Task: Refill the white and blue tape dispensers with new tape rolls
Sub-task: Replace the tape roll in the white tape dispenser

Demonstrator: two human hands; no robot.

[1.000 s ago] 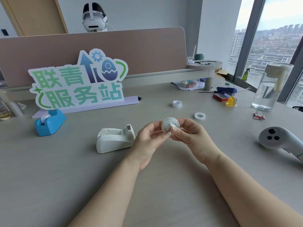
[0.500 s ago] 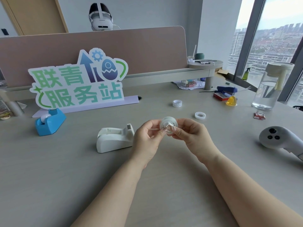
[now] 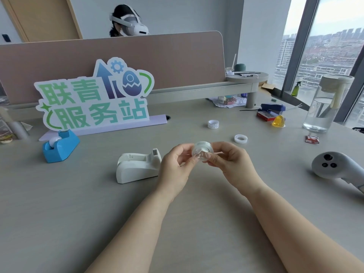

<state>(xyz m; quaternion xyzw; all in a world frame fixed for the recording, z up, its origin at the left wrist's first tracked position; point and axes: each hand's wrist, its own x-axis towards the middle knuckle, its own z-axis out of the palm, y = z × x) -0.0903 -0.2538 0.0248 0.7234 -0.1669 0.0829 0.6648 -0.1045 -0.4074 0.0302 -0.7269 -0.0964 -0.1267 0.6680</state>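
Both hands are holding one clear tape roll [image 3: 202, 149] up off the desk [image 3: 78, 213], just right of the white tape dispenser [image 3: 137, 168] and slightly above it. The left hand [image 3: 175, 166] is pinching the roll's left side, thumb and fingers curled in on it. The right hand [image 3: 232, 164] is pinching the right side, its fingertips pressing on the roll's near face. Cannot tell whether a loose tape end is being pulled.

The white tape dispenser is sitting flat on the desk, cutter end pointing right toward the left hand, close to it but apart. The blue tape dispenser [image 3: 61, 145] is sitting well left of the white one and farther back, with a white roll showing in its cradle. A spare roll [image 3: 240, 138] is lying flat right of the white dispenser, behind the hands. Another roll [image 3: 213, 124] is sitting farther back. A green-lettered sign [image 3: 94, 95] is standing behind the white dispenser. A grey controller [image 3: 334, 165] is lying far right of it, and a water bottle [image 3: 325, 107] is standing far right and back.
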